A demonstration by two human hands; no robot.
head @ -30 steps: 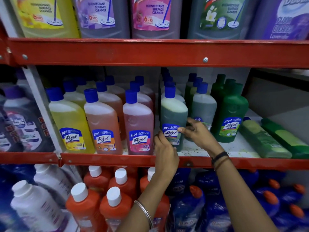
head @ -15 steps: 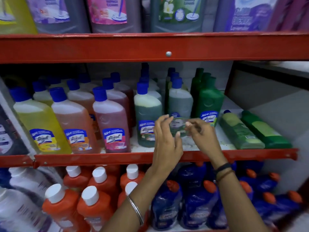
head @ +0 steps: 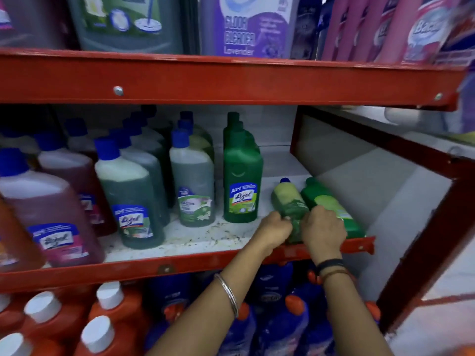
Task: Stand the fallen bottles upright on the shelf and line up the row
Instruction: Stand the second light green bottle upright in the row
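Two bottles lie flat at the right end of the middle shelf (head: pixel 180 242), caps pointing to the back. The left one is a pale green bottle with a blue cap (head: pixel 288 199); beside it lies a dark green bottle (head: pixel 326 201). My left hand (head: pixel 273 228) and my right hand (head: pixel 322 227) both grip the base end of the pale green fallen bottle, near the shelf's front edge. My right hand also rests against the dark green bottle. To the left stands an upright dark green Lizol bottle (head: pixel 241 176), then rows of blue-capped bottles (head: pixel 192 181).
A red shelf beam (head: pixel 231 78) runs overhead with large floor-cleaner cans (head: pixel 246 24) above it. A red side frame (head: pixel 424 227) closes the shelf on the right. Orange bottles with white caps (head: pixel 108 314) and blue bottles (head: pixel 272 304) fill the shelf below.
Both hands have left the upright grey-green bottles and moved right to the fallen pale green bottle, now gripping it. The view has swung right.
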